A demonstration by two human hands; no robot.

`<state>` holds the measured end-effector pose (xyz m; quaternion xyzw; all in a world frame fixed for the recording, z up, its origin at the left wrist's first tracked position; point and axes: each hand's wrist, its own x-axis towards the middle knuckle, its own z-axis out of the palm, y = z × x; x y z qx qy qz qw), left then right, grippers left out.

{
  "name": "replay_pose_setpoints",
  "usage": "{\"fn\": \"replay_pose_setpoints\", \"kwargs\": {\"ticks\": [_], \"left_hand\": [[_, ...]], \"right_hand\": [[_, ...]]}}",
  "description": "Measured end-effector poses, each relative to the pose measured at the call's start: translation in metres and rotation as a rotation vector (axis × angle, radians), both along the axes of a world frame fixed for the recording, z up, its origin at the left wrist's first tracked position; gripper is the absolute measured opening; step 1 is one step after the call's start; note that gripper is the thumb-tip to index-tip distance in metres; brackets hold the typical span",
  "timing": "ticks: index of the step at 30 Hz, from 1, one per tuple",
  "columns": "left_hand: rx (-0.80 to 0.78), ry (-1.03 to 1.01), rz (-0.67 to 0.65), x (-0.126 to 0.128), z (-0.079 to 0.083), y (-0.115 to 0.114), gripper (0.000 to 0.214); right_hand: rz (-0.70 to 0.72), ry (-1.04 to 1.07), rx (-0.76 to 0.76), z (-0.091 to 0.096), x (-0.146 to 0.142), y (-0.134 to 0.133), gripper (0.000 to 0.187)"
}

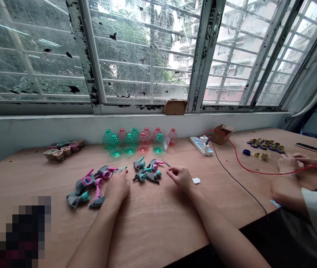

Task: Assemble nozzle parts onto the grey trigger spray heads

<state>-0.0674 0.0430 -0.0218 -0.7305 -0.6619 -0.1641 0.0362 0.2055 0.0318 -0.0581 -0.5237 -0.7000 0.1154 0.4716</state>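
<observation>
My left hand reaches into the left group of spray trigger heads, which are grey with pink or teal parts. Its fingers bend round a teal-and-grey spray trigger head, whose teal lever shows by the fingertips. A second cluster of spray trigger heads lies between my hands. To the right of it, my right hand is closed, thumb against curled fingers; whether anything small is inside is hidden. A thin metallic pen-like tool lies just beyond those fingers, and a white disc-like piece lies to the right.
Green and red clear bottles stand by the wall, left of a power strip with chargers. A red cable and a black cable cross the table. At right, another person's hands are near brass-coloured parts.
</observation>
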Motion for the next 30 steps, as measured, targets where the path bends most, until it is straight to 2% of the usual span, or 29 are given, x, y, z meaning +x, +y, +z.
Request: {"fn": "replay_pose_setpoints", "kwargs": {"ticks": [3,7,10,12,15,19,22,24,30], "left_hand": [[0.135,-0.075,-0.024,-0.001,0.001,0.001,0.043],[0.330,-0.177,-0.148,0.001,0.003,-0.001,0.046],[0.445,-0.225,-0.320,0.008,0.003,-0.007,0.036],[0.459,-0.251,-0.488,0.017,0.000,-0.013,0.027],[0.301,-0.333,-0.726,0.034,-0.009,-0.024,0.023],[0.041,-0.408,-0.873,0.050,-0.017,-0.033,0.026],[-0.080,-0.431,-0.922,0.052,-0.017,-0.036,0.030],[-0.096,-0.459,-0.920,0.051,-0.015,-0.037,0.029],[-0.103,-0.466,-0.927,0.051,-0.013,-0.036,0.025]], "right_hand": [[-0.078,-0.030,-0.015,-0.001,0.004,0.002,0.028],[-0.144,-0.161,-0.086,0.005,0.012,0.003,0.025],[-0.250,-0.268,-0.178,0.012,0.032,0.002,0.024],[-0.376,-0.296,-0.275,0.014,0.052,0.001,0.024],[-0.484,-0.280,-0.443,0.011,0.082,0.001,0.026],[-0.437,-0.249,-0.624,0.002,0.101,0.000,0.021],[-0.332,-0.251,-0.721,0.000,0.101,-0.002,0.013],[-0.286,-0.252,-0.755,0.001,0.100,-0.003,0.011],[-0.285,-0.228,-0.777,0.002,0.099,-0.003,0.014]]}}
